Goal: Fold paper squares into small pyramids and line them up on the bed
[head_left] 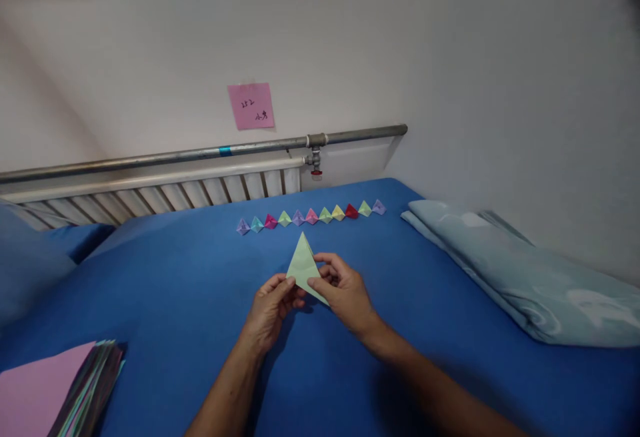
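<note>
A pale green folded paper [303, 260], shaped like a triangle with its tip pointing away from me, is held up over the blue sheet [190, 304]. My left hand [273, 307] pinches its lower left corner between thumb and fingers. On the right side, my right hand [345, 290] grips the paper with the thumb across its front and the fingers behind the edge. Beyond the paper, a row of small folded paper pieces [312, 216] in several colours lies across the sheet.
A stack of coloured paper [40, 384] with a pink sheet on top lies at the lower left. A folded light-green blanket [520, 270] rests along the right. Behind the bed are a radiator [215, 190], a metal pipe [175, 155] and a pink note [251, 106] on the wall.
</note>
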The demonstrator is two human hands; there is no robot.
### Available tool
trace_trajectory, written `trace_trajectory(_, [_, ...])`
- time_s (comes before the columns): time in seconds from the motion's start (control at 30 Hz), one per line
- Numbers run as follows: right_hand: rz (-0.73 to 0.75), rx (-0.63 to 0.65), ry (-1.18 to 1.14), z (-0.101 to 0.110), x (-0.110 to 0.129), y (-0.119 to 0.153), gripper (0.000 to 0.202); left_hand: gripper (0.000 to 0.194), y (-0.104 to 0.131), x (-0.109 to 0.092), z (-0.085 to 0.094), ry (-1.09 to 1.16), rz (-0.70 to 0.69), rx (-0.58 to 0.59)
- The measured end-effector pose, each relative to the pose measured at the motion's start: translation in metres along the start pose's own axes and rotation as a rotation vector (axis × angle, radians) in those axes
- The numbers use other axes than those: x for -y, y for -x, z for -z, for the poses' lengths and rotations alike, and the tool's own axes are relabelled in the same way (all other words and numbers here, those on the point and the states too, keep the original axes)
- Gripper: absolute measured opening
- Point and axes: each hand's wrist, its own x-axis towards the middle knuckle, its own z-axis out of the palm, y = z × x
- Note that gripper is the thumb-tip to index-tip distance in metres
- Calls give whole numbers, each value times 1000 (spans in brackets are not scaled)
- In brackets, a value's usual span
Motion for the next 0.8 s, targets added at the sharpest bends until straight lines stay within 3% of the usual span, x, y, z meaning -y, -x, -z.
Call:
trace_trajectory(0.2, [-114,31,4,3,-16,0,29,44,-10,11,12,-84,72,-26])
trace_trajectory(0.43, [-142,34,12,6,-29,-5,29,37,-7,11,12,-53,95,-41])
trace_trajectory(0.8, [-43,-69,-71,16,-11,4,24,27,2,11,16,-66,178,85])
